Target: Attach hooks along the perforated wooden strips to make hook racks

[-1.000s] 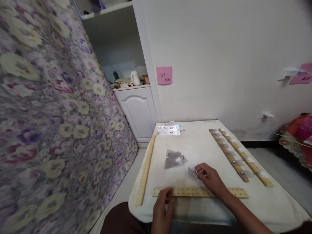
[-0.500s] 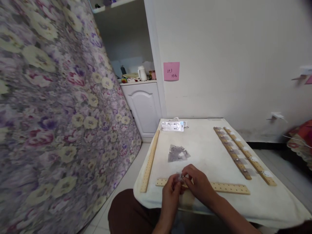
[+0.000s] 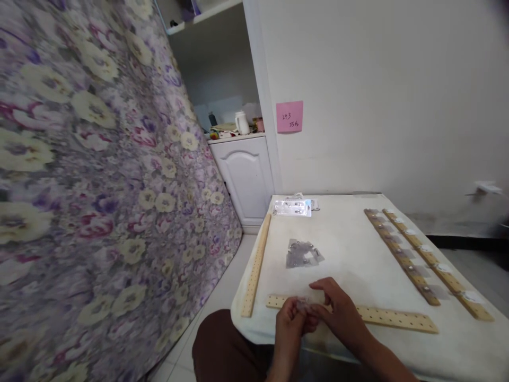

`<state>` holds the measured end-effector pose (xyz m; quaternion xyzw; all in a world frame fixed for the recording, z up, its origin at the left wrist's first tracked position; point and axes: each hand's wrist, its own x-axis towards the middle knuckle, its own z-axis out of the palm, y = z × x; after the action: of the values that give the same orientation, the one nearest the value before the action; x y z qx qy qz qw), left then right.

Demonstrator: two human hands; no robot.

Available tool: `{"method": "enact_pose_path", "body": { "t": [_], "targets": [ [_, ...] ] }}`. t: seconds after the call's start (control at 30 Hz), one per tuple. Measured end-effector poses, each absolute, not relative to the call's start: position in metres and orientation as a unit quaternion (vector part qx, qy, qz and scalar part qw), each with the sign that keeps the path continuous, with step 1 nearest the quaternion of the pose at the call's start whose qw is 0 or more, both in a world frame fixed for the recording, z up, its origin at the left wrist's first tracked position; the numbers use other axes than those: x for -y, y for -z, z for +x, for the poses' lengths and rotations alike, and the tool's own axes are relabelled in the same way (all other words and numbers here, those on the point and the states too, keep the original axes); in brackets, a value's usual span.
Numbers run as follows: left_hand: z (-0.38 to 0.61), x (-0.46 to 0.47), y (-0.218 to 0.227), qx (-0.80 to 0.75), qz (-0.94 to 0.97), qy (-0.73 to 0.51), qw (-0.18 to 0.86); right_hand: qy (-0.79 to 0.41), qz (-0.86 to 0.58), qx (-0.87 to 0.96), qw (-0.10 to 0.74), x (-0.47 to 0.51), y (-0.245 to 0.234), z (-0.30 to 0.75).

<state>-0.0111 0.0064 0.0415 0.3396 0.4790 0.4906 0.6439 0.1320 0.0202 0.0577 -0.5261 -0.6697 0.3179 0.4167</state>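
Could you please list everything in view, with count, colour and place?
Table: 1, white-covered, centre.
Bare holed strips: 2, pale wood, table's left and near edges.
Strips bearing small pieces: 2, brownish wood, table's right side.
Packet pile: count unclear, translucent grey, mid-table.
Clear packaging: at least 1, clear, table's far edge.
Held packet: 1, clear, table's near side.
Curtain: 1, floral purple and cream, left.
Cabinet: 1, white, beyond table.
Jug: 1, white, on cabinet.
Other shelf items: several, mixed, beside jug.
Wall: 1, white, behind table.
Note: 1, pink, on wall.
Plug: 1, white, wall's right.
Leg: 1, brown-clothed, table's near-left corner.
Left hand: 1, bare, pinching packet.
Right hand: 1, bare, at packet.
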Motion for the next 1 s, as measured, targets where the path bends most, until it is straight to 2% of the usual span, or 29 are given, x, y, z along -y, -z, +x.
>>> {"method": "enact_pose_path", "body": {
  "t": [0.2,0.4,0.7,1.0],
  "targets": [
    [-0.015,-0.005,-0.036,-0.493,0.316,-0.493,0.644,-0.506,-0.493,0.566,0.426,-0.018,-0.037,0.129],
    [-0.028,0.008,-0.035,-0.496,0.311,-0.471,0.660,-0.557,-0.465,0.560,0.400,-0.023,-0.031,0.119],
    [-0.055,0.025,-0.026,-0.498,0.318,-0.460,0.663,-0.537,-0.448,0.640,0.318,-0.035,-0.030,0.105],
    [-0.074,0.014,-0.013,-0.519,0.252,-0.508,0.639,-0.415,-0.437,0.735,0.311,-0.067,-0.032,0.071]
  ]
}}
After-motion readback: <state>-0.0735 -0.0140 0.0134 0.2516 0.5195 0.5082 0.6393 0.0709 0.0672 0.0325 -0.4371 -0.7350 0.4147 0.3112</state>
